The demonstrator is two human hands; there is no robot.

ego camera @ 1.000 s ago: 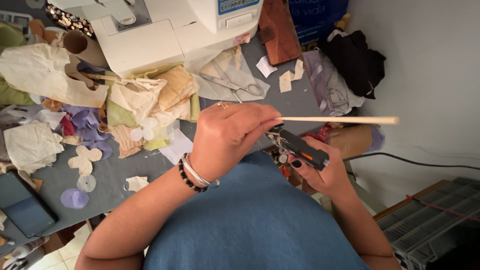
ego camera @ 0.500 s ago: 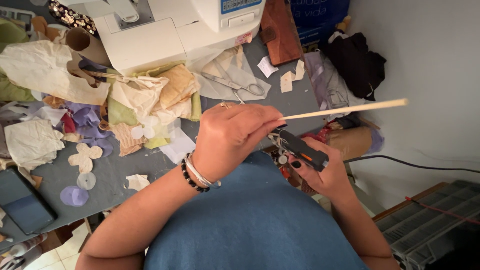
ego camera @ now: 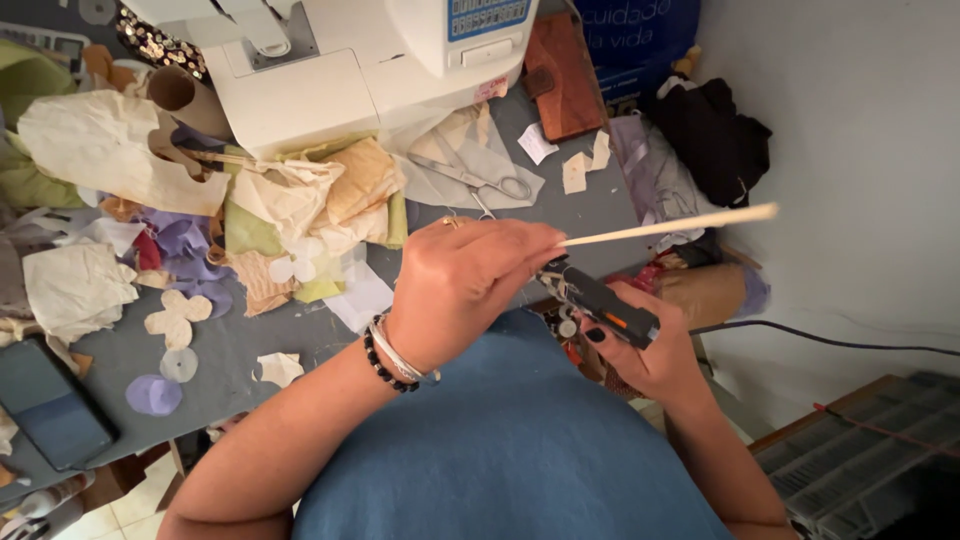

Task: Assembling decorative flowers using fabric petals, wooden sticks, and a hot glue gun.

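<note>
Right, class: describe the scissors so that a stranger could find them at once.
Start at the white sewing machine at the top. Just below its right end, the scissors lie on pale cloth. They are the only metal tool among the fabric scraps, with silver blades and looped handles.

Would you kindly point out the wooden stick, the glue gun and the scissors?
wooden stick (ego camera: pixel 670 226), head view, mid-shaft.
glue gun (ego camera: pixel 603 303), head view, black body.
scissors (ego camera: pixel 470 177), head view, blades near pivot.

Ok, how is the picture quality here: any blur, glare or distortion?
Head view: even, soft indoor light, no glare. The far end of the wooden stick smears with motion blur; the left hand and glue gun are fairly sharp. Wide-angle lens bends the sewing machine and table edges.
</note>
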